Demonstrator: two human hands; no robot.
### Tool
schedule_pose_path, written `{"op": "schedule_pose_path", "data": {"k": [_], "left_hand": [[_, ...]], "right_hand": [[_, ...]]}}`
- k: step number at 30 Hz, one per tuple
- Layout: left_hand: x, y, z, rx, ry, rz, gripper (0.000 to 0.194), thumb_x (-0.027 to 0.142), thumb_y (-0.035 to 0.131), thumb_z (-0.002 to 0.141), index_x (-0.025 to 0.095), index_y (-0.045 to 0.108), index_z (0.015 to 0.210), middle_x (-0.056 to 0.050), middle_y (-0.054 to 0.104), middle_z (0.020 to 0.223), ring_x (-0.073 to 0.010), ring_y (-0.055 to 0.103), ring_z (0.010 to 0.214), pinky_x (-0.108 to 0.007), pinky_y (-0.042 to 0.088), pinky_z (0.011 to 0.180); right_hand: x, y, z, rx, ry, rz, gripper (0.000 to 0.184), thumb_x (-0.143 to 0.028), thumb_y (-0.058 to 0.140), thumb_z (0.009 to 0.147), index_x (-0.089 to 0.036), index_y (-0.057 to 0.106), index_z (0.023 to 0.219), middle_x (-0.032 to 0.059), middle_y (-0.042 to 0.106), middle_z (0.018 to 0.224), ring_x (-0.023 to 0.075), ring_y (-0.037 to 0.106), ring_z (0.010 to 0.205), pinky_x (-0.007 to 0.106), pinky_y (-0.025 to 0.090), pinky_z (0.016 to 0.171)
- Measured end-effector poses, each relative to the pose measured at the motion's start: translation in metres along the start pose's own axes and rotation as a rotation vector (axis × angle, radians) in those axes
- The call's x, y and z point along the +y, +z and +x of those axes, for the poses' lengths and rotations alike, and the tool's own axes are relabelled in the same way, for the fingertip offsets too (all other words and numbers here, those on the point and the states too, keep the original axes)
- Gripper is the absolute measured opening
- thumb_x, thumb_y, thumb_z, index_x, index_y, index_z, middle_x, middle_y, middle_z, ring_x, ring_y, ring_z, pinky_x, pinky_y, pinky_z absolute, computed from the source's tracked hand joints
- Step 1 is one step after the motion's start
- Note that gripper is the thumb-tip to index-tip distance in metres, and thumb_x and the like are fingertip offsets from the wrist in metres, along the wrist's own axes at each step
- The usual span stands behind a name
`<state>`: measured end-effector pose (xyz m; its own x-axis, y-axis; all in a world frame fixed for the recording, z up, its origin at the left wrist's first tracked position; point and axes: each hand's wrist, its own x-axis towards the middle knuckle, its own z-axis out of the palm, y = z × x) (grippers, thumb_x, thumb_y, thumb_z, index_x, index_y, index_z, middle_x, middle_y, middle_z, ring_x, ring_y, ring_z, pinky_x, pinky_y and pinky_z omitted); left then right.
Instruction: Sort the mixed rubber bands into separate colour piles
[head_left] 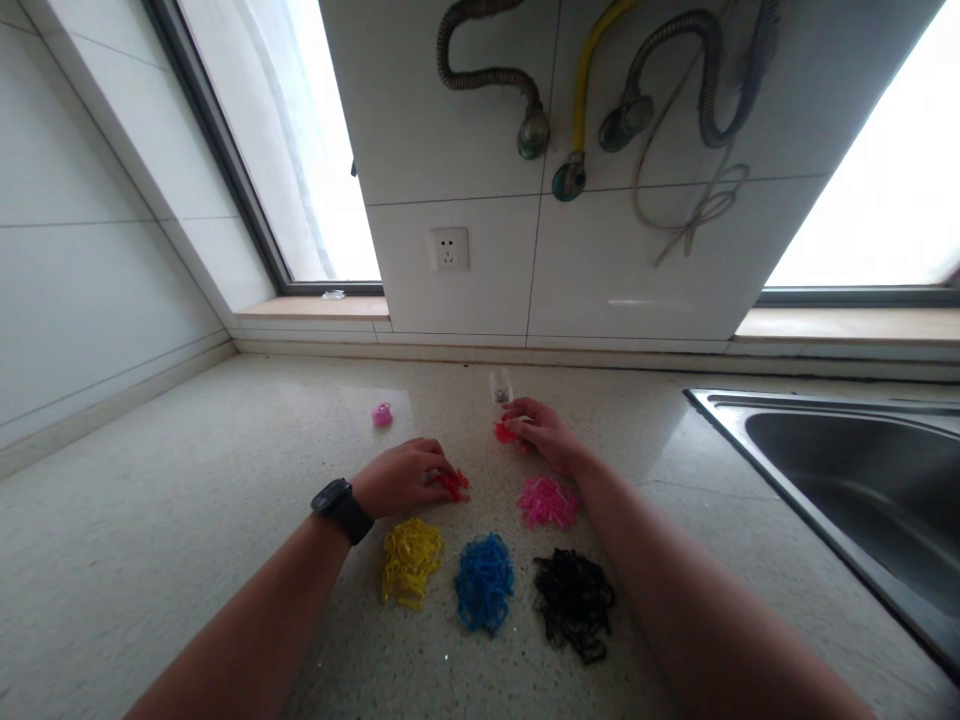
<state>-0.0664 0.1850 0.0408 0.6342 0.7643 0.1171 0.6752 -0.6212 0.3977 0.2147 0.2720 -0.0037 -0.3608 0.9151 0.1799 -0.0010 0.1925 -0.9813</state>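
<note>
My left hand (pixel 405 476), with a black watch at the wrist, has its fingers curled at a small clump of red elastic bands (pixel 456 486) on the counter. Farther back, my right hand (pixel 546 437) pinches more red bands (pixel 505 432), partly hidden by its fingers. Just beyond those fingertips is a small clear container (pixel 500 386) with something dark inside. Loose piles of similar bands lie nearer me: pink (pixel 548 501), yellow (pixel 411 562), blue (pixel 484 583) and black (pixel 574 598).
A small pink object (pixel 382 414) rests on the speckled counter (pixel 225 480) at the back left. The steel sink (pixel 847 470) is set into the right side. On the tiled wall are a socket (pixel 450 249) and several hoses above it.
</note>
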Motion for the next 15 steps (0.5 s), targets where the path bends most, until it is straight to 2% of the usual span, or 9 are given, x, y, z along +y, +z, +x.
{"op": "schedule_pose_path", "data": {"k": [6,15], "left_hand": [[0.0016,0.0052,0.0043,0.051,0.032,0.042,0.022,0.045,0.066,0.089,0.028,0.074,0.1,-0.003,0.064,0.098,-0.0186,0.058,0.093,-0.029,0.045,0.082],[-0.0008,0.0093,0.0062,0.124,0.056,0.092,0.012,0.034,0.068,0.086,0.023,0.073,0.089,-0.003,0.065,0.09,-0.0181,0.057,0.088,-0.029,0.045,0.079]], "right_hand": [[0.0002,-0.0008,-0.0001,-0.006,-0.003,-0.009,0.043,-0.041,0.071,0.078,-0.02,0.063,0.115,0.0065,0.062,0.105,0.0086,0.052,0.063,0.021,0.044,0.049],[0.0038,-0.0007,0.0009,-0.01,-0.013,-0.048,0.043,-0.042,0.07,0.078,-0.021,0.063,0.115,0.0082,0.063,0.108,0.0113,0.056,0.068,0.021,0.045,0.049]]}}
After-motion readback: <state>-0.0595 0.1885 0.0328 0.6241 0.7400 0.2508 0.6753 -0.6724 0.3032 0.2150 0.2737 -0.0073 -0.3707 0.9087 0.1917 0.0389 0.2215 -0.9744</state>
